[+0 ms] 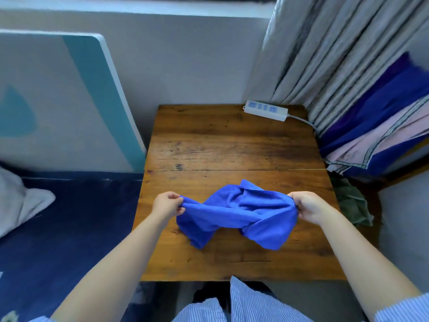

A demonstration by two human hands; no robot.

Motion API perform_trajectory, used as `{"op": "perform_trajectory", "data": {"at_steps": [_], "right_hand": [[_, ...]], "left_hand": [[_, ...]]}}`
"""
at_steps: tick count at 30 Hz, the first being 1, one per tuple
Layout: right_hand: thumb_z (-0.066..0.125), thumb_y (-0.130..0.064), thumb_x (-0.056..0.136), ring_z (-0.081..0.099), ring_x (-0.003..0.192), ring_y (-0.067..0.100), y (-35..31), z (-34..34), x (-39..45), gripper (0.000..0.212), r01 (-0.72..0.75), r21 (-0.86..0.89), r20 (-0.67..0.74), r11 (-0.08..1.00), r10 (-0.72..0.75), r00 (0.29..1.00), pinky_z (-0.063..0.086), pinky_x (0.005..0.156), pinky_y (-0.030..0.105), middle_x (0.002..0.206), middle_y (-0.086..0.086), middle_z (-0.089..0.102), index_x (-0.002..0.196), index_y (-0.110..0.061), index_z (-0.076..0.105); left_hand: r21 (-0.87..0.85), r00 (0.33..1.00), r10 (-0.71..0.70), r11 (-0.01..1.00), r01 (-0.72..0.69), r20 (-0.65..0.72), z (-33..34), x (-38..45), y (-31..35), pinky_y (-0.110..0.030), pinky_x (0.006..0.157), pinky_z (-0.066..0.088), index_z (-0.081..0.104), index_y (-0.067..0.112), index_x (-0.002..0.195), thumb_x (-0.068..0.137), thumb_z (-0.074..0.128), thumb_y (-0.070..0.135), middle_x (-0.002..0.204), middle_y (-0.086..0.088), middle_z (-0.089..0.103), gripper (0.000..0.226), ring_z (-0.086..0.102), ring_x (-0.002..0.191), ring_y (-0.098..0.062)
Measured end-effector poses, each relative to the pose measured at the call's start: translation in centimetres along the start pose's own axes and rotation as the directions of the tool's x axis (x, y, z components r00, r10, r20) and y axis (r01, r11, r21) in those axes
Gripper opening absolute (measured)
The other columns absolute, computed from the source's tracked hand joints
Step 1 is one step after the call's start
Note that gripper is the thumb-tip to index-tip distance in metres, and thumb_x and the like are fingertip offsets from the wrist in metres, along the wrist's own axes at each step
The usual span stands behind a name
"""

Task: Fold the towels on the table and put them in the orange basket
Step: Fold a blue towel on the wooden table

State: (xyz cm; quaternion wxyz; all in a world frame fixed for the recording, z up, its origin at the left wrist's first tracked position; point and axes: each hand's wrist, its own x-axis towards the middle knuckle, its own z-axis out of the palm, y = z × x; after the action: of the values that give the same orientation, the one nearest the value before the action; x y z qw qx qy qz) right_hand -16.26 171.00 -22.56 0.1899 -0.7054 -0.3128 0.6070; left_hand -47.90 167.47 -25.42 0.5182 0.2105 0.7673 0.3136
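Left hand (167,204) and right hand (307,206) each pinch an end of the twisted towel (234,213), stretched between them above the counter (232,147).

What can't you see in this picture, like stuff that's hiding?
- Orange basket: nowhere in the head view, so its place cannot be told.
- Blue towel: twisted and bunched between the left hand and right hand; its corners and full shape are hidden in its own folds.
- Green cloth: partly behind the table edge and the right arm.
- Cloth pile at right: cut off by the frame edge.
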Motion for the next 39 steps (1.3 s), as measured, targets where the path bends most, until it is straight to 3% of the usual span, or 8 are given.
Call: {"op": "perform_trajectory", "data": {"at_steps": [4, 11, 17, 21, 26, 29, 35, 39], "right_hand": [[0.017, 0.016, 0.076, 0.054, 0.043, 0.019, -1.5, -2.5, 0.9, 0.039, 0.019, 0.170, -0.020, 0.985, -0.016, 1.000, 0.040, 0.040, 0.014, 0.044, 0.008, 0.056, 0.066, -0.002, 0.050], [0.023, 0.003, 0.041, 0.049, 0.036, 0.013, -4.7, -3.3, 1.7, 0.032, 0.172, 0.417, -0.079, 0.893, -0.152, 0.985, 0.037, 0.046, 0.017, 0.047, 0.009, 0.052, 0.065, -0.008, 0.041], [0.036, -0.004, 0.072, 0.048, 0.051, 0.019, -6.1, -2.7, 3.1, 0.014, -0.015, 0.232, -0.025, 0.973, 0.022, 0.999, 0.028, 0.053, 0.025, 0.048, 0.003, 0.057, 0.063, -0.012, 0.044], [0.057, -0.008, 0.085, 0.049, 0.072, 0.018, -6.8, -1.7, 5.1, 0.005, -0.083, -0.231, -0.088, 0.969, 0.065, 0.994, 0.036, 0.063, 0.026, 0.085, 0.009, 0.056, 0.084, -0.006, 0.062], [0.056, -0.003, 0.085, 0.050, 0.070, 0.023, -12.1, -0.3, 6.4, 0.009, 0.041, -0.365, -0.177, 0.930, -0.113, 0.978, 0.039, 0.074, 0.027, 0.077, 0.012, 0.051, 0.092, -0.008, 0.054], [0.054, -0.006, 0.086, 0.051, 0.085, 0.024, -18.0, 1.3, 7.0, 0.010, 0.287, -0.319, -0.266, 0.903, -0.376, 0.888, 0.040, 0.071, 0.027, 0.084, 0.012, 0.054, 0.092, -0.009, 0.062], [0.056, -0.014, 0.086, 0.058, 0.089, 0.026, -29.3, 2.1, 3.7, 0.021, 0.680, -0.295, -0.415, 0.672, -0.731, 0.542, 0.044, 0.079, 0.032, 0.098, 0.015, 0.068, 0.100, -0.003, 0.067], [0.053, -0.015, 0.088, 0.060, 0.100, 0.031, -31.5, 2.7, 1.4, 0.022, 0.723, -0.367, -0.389, 0.586, -0.802, 0.453, 0.045, 0.085, 0.034, 0.107, 0.016, 0.067, 0.104, -0.005, 0.065]], "left_hand": [[-0.075, 0.988, 0.106, 0.990, -0.115, -0.114, -1.5, 1.4, 3.2, -0.010, 0.036, 0.046, 0.051, 0.008, 0.070, 0.092, 0.049, 0.001, 0.066, -0.008, 0.049, 0.024, 0.053, 0.050, -0.017], [-0.061, 0.888, 0.368, 0.915, -0.399, -0.277, -1.3, 2.5, 7.1, -0.017, 0.062, 0.050, 0.057, 0.009, 0.096, 0.094, 0.048, 0.009, 0.093, -0.006, 0.057, 0.010, 0.057, 0.066, -0.006], [-0.034, 0.888, 0.408, 0.905, -0.424, -0.211, -0.2, 3.3, 9.1, -0.007, 0.050, 0.049, 0.057, 0.008, 0.089, 0.092, 0.048, 0.007, 0.078, 0.001, 0.056, 0.010, 0.056, 0.066, -0.007], [0.030, 0.920, 0.330, 0.943, -0.331, -0.213, 0.3, 4.4, 9.2, -0.022, 0.062, 0.051, 0.059, 0.009, 0.077, 0.090, 0.049, 0.005, 0.079, -0.006, 0.058, 0.017, 0.056, 0.062, -0.011], [0.074, 0.981, 0.101, 0.993, -0.089, -0.168, 0.4, 5.1, 12.5, -0.026, 0.070, 0.053, 0.055, -0.001, 0.119, 0.093, 0.049, 0.011, 0.104, -0.015, 0.063, 0.030, 0.062, 0.077, -0.023], [0.170, 0.927, 0.300, 0.949, -0.266, -0.227, 1.2, 4.1, 18.0, -0.031, 0.088, 0.048, 0.062, 0.004, 0.112, 0.091, 0.050, 0.015, 0.117, -0.014, 0.064, 0.027, 0.060, 0.107, -0.029], [-0.004, 0.681, 0.647, 0.724, -0.690, -0.342, 1.4, 0.5, 28.8, -0.047, 0.091, 0.049, 0.058, 0.001, 0.100, 0.093, 0.046, 0.010, 0.092, -0.015, 0.061, 0.017, 0.062, 0.097, -0.034], [0.043, 0.593, 0.687, 0.668, -0.743, -0.420, 0.6, -0.2, 29.6, -0.047, 0.087, 0.051, 0.058, 0.004, 0.097, 0.093, 0.046, 0.011, 0.087, -0.012, 0.060, 0.016, 0.062, 0.093, -0.036]]}}
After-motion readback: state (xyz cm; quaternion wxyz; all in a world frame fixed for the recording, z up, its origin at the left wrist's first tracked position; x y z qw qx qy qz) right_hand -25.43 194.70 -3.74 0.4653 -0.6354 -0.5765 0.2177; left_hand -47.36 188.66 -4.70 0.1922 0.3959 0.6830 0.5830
